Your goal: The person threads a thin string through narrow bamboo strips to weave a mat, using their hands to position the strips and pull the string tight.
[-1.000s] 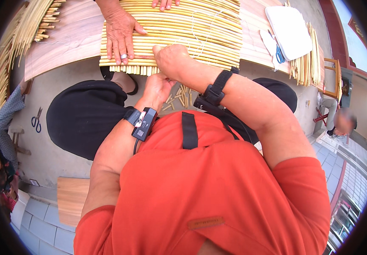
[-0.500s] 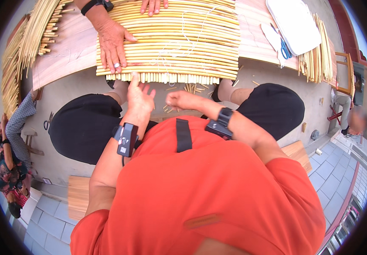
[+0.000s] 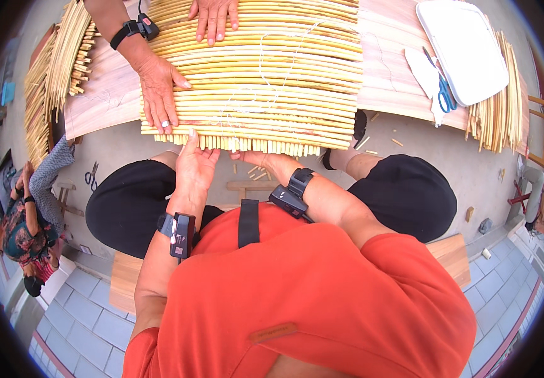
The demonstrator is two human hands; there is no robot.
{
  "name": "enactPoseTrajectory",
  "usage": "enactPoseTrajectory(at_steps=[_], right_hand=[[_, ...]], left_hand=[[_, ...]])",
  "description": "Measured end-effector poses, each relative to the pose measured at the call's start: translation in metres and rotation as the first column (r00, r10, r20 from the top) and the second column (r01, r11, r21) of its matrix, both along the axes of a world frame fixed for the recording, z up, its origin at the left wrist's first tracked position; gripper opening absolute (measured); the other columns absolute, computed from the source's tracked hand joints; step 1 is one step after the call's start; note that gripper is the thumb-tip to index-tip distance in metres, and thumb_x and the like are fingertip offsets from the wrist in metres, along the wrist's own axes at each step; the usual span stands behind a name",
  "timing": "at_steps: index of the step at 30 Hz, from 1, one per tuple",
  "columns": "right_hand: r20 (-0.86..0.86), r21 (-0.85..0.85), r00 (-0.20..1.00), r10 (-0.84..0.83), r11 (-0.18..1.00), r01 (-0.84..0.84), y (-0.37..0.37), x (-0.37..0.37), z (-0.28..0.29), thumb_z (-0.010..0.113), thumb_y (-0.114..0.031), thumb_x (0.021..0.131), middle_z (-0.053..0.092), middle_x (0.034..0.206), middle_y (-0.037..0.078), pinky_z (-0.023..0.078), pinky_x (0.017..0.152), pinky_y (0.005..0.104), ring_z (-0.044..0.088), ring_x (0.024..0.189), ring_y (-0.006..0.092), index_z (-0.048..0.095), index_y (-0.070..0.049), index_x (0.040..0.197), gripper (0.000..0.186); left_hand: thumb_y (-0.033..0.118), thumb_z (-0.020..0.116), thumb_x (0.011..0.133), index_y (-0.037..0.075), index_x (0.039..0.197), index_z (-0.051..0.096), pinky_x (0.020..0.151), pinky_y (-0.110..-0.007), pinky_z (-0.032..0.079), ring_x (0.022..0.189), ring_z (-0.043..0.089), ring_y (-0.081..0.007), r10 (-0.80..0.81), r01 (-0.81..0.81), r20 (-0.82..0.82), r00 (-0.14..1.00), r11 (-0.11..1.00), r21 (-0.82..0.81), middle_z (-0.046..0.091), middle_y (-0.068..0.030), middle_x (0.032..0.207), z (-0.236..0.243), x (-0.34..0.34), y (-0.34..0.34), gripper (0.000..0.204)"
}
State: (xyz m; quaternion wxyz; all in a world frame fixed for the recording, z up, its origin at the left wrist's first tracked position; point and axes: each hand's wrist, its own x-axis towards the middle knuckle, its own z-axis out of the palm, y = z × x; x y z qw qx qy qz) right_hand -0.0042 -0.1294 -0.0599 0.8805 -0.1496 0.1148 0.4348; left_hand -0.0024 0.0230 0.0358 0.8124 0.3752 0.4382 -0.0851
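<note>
A mat of long yellow sticks (image 3: 272, 94) lies on the table, joined by white string, with a row of short stick ends (image 3: 266, 146) along its near edge. My left hand (image 3: 196, 165) is open at that edge, palm up, its thumb raised against the stick ends. From the right, my right hand (image 3: 276, 165) reaches to the same edge, close to the left fingertips. Its fingers are mostly hidden by the mat, so their grip does not show. Loose white string (image 3: 260, 66) trails over the mat.
Another person's hands (image 3: 158, 88) press on the mat. At right are blue-handled scissors (image 3: 445, 94), a white tray (image 3: 461, 50) and a stick bundle (image 3: 496, 101). More sticks (image 3: 64, 57) are stacked at left. Black scissors (image 3: 92, 176) and stick offcuts (image 3: 398, 142) lie on the floor.
My right hand has moved forward and opened from a loose fist to reach the mat's edge. My left hand has come closer to the stick ends. The head view has shifted slightly.
</note>
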Motion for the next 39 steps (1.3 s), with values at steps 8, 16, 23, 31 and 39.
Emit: enactPoseTrajectory(at_steps=[8, 16, 23, 31, 39], right_hand=[[0.294, -0.512, 0.953, 0.076, 0.855, 0.089, -0.026, -0.008, 0.043, 0.053, -0.033, 0.088, 0.057, 0.107, 0.005, 0.042, 0.080, 0.0297, 0.053, 0.091, 0.0177, 0.054, -0.004, 0.112, 0.037], [0.404, -0.729, 0.870, 0.284, 0.674, 0.119, -0.032, 0.002, 0.069, 0.056, -0.030, 0.086, 0.058, 0.115, 0.005, 0.043, 0.089, 0.0339, 0.053, 0.101, 0.0205, 0.052, -0.003, 0.119, 0.042], [0.308, -0.657, 0.934, 0.182, 0.751, 0.071, -0.035, 0.002, 0.046, 0.053, -0.025, 0.087, 0.057, 0.102, 0.005, 0.045, 0.079, 0.0319, 0.053, 0.088, 0.0186, 0.052, -0.004, 0.109, 0.031], [-0.099, -0.360, 0.989, -0.105, 0.931, 0.063, -0.049, 0.002, -0.002, 0.049, -0.021, 0.087, 0.056, 0.087, 0.004, 0.046, 0.067, 0.0296, 0.052, 0.074, 0.0164, 0.052, -0.005, 0.099, 0.020], [-0.569, -0.382, 0.676, -0.468, 0.879, 0.287, -0.122, -0.026, -0.063, 0.046, -0.016, 0.088, 0.055, 0.072, 0.002, 0.048, 0.055, 0.0274, 0.052, 0.059, 0.0142, 0.053, -0.006, 0.088, 0.012]], left_hand=[[0.024, 0.059, 0.087, 0.004, 0.120, 0.045, 0.093, -0.039, 0.041, 0.106, 0.050, -0.0212, 0.052, -0.052, -0.036, 0.998, 0.999, 0.000, 0.053, -0.0077, 0.115, 0.001, 0.007, -0.004, 0.042], [0.023, 0.055, 0.089, 0.004, 0.125, 0.041, 0.100, -0.042, 0.037, 0.114, 0.047, -0.0230, 0.047, -0.048, -0.013, 0.999, 0.999, -0.027, 0.049, -0.0089, 0.124, 0.008, 0.010, -0.010, 0.044], [0.025, 0.055, 0.089, 0.007, 0.127, 0.040, 0.099, -0.042, 0.038, 0.114, 0.048, -0.0236, 0.118, -0.115, 0.017, 0.993, 0.987, -0.108, 0.048, -0.0088, 0.126, 0.002, 0.006, -0.014, 0.045], [0.015, 0.054, 0.088, 0.008, 0.129, 0.039, 0.100, -0.045, 0.036, 0.120, 0.043, -0.0255, -0.227, 0.280, 0.249, 0.942, 0.938, -0.206, 0.046, -0.0086, 0.130, -0.008, -0.008, 0.013, 0.044], [0.007, 0.058, 0.083, 0.009, 0.130, 0.035, 0.096, -0.051, 0.037, 0.121, 0.040, -0.0311, -0.557, 0.611, 0.273, 0.785, 0.768, -0.192, 0.036, -0.0108, 0.135, -0.025, -0.031, 0.022, 0.052]])
